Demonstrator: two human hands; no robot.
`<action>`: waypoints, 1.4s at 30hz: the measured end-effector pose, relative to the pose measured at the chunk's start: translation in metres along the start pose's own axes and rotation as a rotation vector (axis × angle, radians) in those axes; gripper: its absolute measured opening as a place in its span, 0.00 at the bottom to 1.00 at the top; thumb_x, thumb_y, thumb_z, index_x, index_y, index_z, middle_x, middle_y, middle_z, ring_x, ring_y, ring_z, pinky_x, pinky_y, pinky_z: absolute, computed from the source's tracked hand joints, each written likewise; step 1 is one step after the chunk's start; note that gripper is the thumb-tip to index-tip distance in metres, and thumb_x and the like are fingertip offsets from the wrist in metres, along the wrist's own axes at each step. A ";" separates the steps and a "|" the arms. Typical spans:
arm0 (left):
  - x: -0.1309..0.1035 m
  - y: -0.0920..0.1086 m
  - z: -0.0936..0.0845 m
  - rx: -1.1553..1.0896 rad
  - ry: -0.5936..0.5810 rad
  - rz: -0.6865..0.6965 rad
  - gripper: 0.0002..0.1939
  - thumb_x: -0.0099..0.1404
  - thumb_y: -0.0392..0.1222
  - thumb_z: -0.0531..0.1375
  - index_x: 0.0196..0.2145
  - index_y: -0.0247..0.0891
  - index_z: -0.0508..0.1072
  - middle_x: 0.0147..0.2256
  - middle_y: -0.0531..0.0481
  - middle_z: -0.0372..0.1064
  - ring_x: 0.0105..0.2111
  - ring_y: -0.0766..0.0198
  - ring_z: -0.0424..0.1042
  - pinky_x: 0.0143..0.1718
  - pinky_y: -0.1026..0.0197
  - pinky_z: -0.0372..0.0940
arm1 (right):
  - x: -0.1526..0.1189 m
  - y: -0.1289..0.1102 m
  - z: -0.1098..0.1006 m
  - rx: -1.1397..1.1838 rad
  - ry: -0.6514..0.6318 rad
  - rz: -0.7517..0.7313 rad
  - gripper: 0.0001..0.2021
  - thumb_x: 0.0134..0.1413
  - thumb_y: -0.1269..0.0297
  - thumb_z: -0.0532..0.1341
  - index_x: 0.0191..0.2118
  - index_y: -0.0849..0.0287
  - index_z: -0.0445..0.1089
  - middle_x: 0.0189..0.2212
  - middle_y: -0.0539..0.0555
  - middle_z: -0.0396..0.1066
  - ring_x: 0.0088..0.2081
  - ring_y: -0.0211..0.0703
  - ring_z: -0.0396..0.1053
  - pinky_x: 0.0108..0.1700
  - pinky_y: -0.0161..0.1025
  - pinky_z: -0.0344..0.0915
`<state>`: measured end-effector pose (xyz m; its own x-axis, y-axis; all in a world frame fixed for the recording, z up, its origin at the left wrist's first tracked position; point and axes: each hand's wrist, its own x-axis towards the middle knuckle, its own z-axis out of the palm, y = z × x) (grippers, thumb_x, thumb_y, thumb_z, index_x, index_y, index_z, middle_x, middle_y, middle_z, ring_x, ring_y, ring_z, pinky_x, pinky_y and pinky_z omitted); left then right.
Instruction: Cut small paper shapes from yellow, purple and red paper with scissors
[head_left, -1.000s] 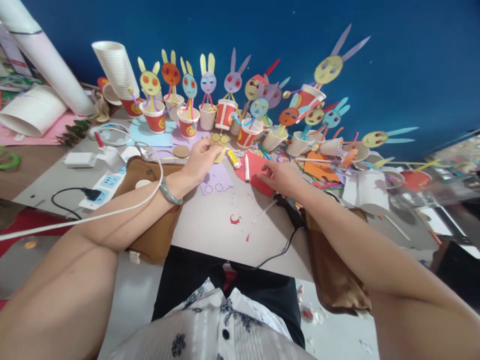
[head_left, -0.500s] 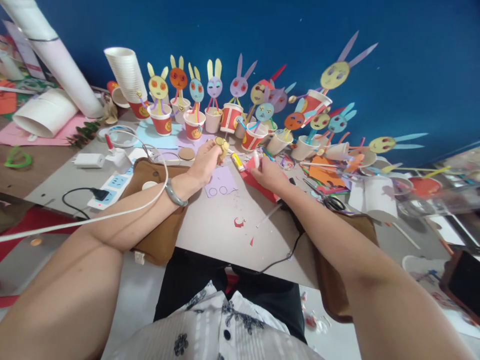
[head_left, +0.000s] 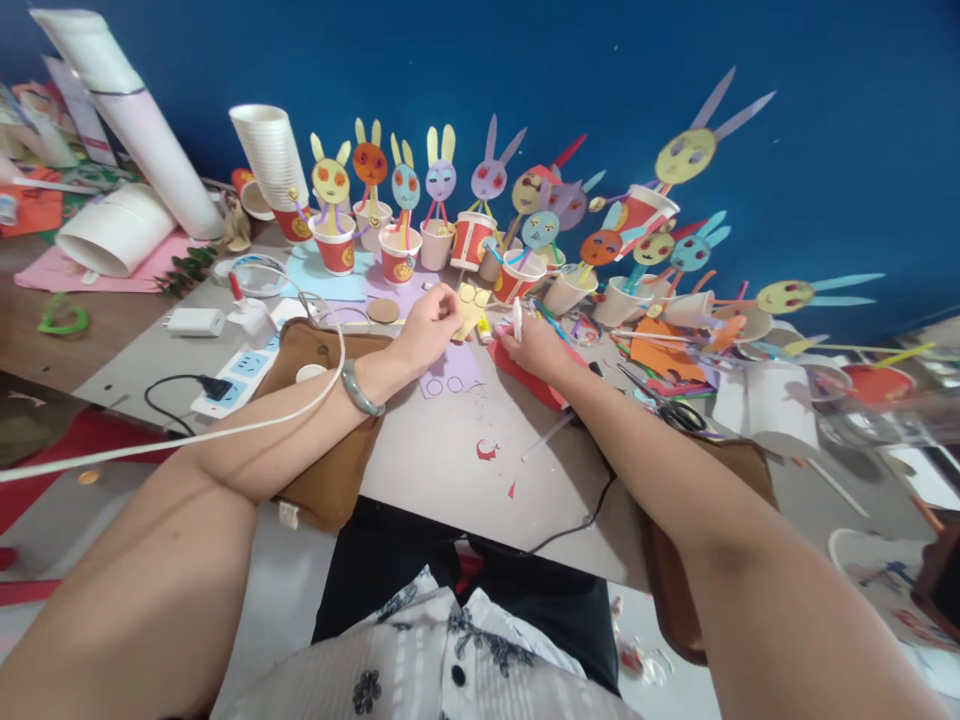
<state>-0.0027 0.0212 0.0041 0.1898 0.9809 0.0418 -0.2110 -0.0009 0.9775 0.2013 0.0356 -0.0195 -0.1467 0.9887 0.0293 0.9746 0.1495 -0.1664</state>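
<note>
My left hand (head_left: 433,328) pinches a piece of yellow paper (head_left: 471,308) with circles drawn on it, tilted up above the table. My right hand (head_left: 541,345) is closed round a small white tube (head_left: 517,316) that points upward; its exact kind is hard to make out. Between the hands a yellow glue stick (head_left: 484,328) lies partly behind the yellow paper. Below my left hand a purple sheet (head_left: 450,374) with drawn circles rests flat on the table. Red paper (head_left: 517,372) lies under my right hand, partly hidden.
Several paper cups with paper rabbit faces, such as a purple one (head_left: 490,180), line the blue wall. A stack of white cups (head_left: 266,150) stands left. Scissors (head_left: 679,412) lie right. A white cable (head_left: 247,428) crosses my left forearm, near a power strip (head_left: 244,372).
My left hand has turned the yellow paper so its circles face me more openly. The white tube in my right hand now stands more upright. The whole view has shifted slightly.
</note>
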 end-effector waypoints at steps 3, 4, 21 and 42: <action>0.003 -0.004 -0.002 0.064 -0.002 0.037 0.14 0.54 0.19 0.51 0.25 0.35 0.67 0.22 0.57 0.66 0.23 0.73 0.67 0.29 0.67 0.63 | -0.018 -0.007 -0.011 0.091 0.131 0.102 0.20 0.70 0.57 0.44 0.47 0.62 0.69 0.30 0.61 0.78 0.32 0.51 0.75 0.37 0.44 0.69; 0.003 -0.004 -0.003 0.090 -0.005 0.030 0.15 0.55 0.19 0.51 0.27 0.34 0.71 0.25 0.55 0.70 0.24 0.73 0.68 0.30 0.67 0.64 | -0.027 -0.011 -0.014 0.259 0.209 0.121 0.19 0.70 0.52 0.47 0.45 0.61 0.69 0.28 0.58 0.77 0.30 0.48 0.75 0.37 0.43 0.69; 0.002 -0.002 -0.006 -0.106 -0.061 0.093 0.11 0.60 0.45 0.69 0.28 0.34 0.77 0.26 0.53 0.74 0.26 0.73 0.69 0.32 0.69 0.64 | -0.061 -0.059 -0.033 0.703 0.327 0.039 0.14 0.63 0.50 0.57 0.43 0.55 0.65 0.26 0.52 0.72 0.26 0.42 0.70 0.31 0.40 0.66; 0.004 -0.004 -0.003 -0.204 -0.100 -0.022 0.15 0.64 0.47 0.65 0.26 0.33 0.78 0.24 0.52 0.73 0.25 0.71 0.69 0.31 0.66 0.61 | -0.100 -0.056 -0.021 0.427 0.136 -0.136 0.18 0.68 0.52 0.51 0.40 0.60 0.71 0.22 0.52 0.70 0.23 0.42 0.66 0.30 0.38 0.58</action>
<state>-0.0039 0.0257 -0.0007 0.2887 0.9561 0.0509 -0.3937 0.0701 0.9166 0.1647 -0.0718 0.0081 -0.2173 0.9547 0.2034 0.7869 0.2947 -0.5422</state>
